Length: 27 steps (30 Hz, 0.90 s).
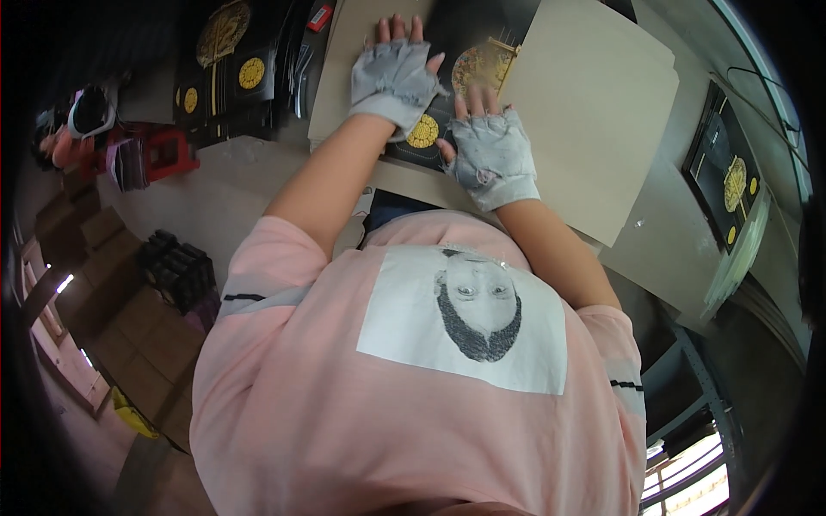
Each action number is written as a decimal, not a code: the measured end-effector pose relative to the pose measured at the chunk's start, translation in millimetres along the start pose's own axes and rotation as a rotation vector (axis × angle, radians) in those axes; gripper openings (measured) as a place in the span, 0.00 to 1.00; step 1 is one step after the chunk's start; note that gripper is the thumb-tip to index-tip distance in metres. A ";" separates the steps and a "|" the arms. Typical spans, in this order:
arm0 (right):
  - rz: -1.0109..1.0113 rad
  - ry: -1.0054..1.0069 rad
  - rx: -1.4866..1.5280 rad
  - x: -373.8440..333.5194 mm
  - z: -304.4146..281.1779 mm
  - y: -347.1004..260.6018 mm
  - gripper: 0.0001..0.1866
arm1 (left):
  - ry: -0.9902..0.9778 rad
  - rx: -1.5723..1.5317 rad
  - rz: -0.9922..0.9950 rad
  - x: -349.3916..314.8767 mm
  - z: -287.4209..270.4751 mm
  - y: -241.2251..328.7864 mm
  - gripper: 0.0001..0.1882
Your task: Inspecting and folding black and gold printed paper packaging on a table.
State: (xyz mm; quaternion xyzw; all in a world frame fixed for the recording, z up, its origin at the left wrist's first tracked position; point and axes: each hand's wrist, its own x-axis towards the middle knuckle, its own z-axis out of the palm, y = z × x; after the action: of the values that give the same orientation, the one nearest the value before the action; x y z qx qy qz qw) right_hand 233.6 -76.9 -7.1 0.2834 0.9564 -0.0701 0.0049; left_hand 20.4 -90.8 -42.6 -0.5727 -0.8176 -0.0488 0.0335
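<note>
Both my hands wear grey fingerless gloves and lie flat over a black printed sheet (465, 26) with gold round designs. My left hand (394, 79), fingers stretched out, rests at the sheet's left side, overlapping a grey-beige board (331, 86). Lower and to the right, my right hand (492, 153) has its fingers extended over the sheet's ornate gold pattern, with the fingertips slightly blurred. Beside it on the right lies a large grey-beige board (594, 112). Neither hand grips anything. My hands hide part of the sheet.
Black-and-gold printed pieces (225, 112) are piled at the left, near a small red object (320, 17). Another black-and-gold piece (723, 163) lies at the right beside pale translucent strips (744, 258). A red plastic stool (172, 155), black bundles (179, 271) and cardboard (129, 327) stand lower left.
</note>
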 end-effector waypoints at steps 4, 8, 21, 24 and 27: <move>0.042 -0.128 0.053 0.8 -5.1 1.3 0.40 | -0.121 0.081 -0.047 97.7 -19.8 17.6 0.37; 0.034 -0.182 0.070 4.8 -10.9 0.1 0.40 | -0.056 -0.006 -0.074 172.3 -30.8 15.7 0.38; 0.046 -0.178 0.045 5.6 -9.2 -3.4 0.41 | -0.030 0.080 0.027 193.4 -40.5 21.5 0.46; 0.064 -0.173 0.033 5.7 -10.1 -1.5 0.41 | -0.350 0.204 0.183 128.0 -69.5 21.1 0.46; 0.044 -0.189 0.019 7.3 -14.8 -6.3 0.41 | 0.112 0.073 0.135 30.1 -1.0 -20.5 0.38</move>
State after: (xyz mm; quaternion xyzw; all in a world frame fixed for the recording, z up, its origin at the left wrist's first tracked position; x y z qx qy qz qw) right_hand 224.5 -76.1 8.0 0.2965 0.9445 -0.1054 0.0941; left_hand -9.1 -69.8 -39.2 -0.6214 -0.7752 -0.0487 0.1031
